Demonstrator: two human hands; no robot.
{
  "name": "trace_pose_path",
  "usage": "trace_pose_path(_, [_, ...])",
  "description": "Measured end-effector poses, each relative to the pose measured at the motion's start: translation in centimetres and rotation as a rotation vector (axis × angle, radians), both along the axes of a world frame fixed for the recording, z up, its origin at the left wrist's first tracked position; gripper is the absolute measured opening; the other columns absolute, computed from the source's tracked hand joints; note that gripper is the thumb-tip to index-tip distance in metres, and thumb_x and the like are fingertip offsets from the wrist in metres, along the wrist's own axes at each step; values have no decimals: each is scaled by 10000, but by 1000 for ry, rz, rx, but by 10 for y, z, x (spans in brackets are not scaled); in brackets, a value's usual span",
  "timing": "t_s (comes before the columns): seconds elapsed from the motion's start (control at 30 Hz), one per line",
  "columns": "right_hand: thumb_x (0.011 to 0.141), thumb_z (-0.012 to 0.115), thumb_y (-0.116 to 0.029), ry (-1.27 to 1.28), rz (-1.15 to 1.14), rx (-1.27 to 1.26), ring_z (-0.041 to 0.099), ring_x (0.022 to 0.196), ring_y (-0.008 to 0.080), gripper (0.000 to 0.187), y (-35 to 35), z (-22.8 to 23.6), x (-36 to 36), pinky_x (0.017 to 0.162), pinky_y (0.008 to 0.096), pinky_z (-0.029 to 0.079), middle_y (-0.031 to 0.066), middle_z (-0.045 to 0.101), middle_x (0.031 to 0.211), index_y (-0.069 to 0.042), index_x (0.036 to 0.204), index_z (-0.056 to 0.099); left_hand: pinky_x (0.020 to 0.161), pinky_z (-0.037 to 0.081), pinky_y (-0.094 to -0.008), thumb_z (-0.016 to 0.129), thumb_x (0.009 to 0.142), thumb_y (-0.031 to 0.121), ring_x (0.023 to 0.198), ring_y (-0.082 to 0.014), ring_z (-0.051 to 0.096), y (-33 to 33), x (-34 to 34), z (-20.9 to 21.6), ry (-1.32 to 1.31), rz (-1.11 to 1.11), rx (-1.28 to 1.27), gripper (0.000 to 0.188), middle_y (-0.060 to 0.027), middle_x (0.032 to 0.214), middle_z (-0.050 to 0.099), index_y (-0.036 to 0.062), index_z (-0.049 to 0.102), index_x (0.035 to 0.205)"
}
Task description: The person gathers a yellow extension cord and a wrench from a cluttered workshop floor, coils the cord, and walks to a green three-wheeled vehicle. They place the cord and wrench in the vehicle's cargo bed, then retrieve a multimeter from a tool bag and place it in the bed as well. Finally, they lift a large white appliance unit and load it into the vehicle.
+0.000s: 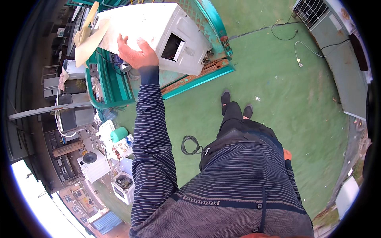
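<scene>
My left hand (pixel 137 54) is stretched forward with its fingers apart and slightly curled, holding nothing. It overlaps the lower edge of a white metal appliance housing (pixel 135 23); whether it touches the metal I cannot tell. The housing lies on a teal metal cart bed (pixel 194 84) and has a rectangular opening in its near side. A cream fan blade (pixel 90 44) sticks out at its left end, close to my fingers. My right hand (pixel 287 154) hangs low beside my hip, mostly hidden by my body, so its fingers do not show.
A coil of dark cable (pixel 191 145) lies on the green floor (pixel 254 119) left of my legs. At right stands a grey cabinet (pixel 349 79) with loose cords near it. Old appliances, including a white washing machine (pixel 95 166), and a green bottle (pixel 119 134) crowd the left.
</scene>
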State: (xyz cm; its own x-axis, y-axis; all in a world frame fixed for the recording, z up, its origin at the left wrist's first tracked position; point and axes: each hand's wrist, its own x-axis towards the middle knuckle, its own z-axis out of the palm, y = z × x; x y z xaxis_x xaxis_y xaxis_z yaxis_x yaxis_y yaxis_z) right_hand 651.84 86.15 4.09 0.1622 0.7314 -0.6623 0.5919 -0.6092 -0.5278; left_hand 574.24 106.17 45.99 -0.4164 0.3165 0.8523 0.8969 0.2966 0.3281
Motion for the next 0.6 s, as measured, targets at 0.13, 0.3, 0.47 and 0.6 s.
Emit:
trace_pose_path(0.13, [912,662,-330,-168,269,-40,615,701,166,302,-1,-39,16,698,351,500,86,732,792,-40,917,748,1030,354,-474,610,837,143,1136,-343,528,20,11,9,-35,47,-142,581,-170,1184,609,12,471,1386])
trace_pose_path(0.3, [910,688,-308,-48,231,-33,600,688,138,297,41,-17,-31,679,334,497,65,720,769,-16,887,738,993,384,-491,615,792,124,1114,-378,511,-3,6,14,-103,147,-180,549,-188,1165,600,5,529,1321])
trace_pose_path(0.47, [908,714,-287,45,152,-24,585,675,110,298,69,3,-53,659,318,494,45,708,746,7,856,728,996,394,-461,609,792,128,1082,-363,528,9,3,7,-71,164,-228,357,-165,1107,633,30,663,1131])
trace_pose_path(0.6, [907,735,-269,144,64,-47,573,665,87,304,91,22,-69,644,305,491,29,698,727,25,832,721,987,405,-459,611,790,130,1082,-362,538,12,8,11,-72,182,-225,298,-168,1115,643,41,694,1063])
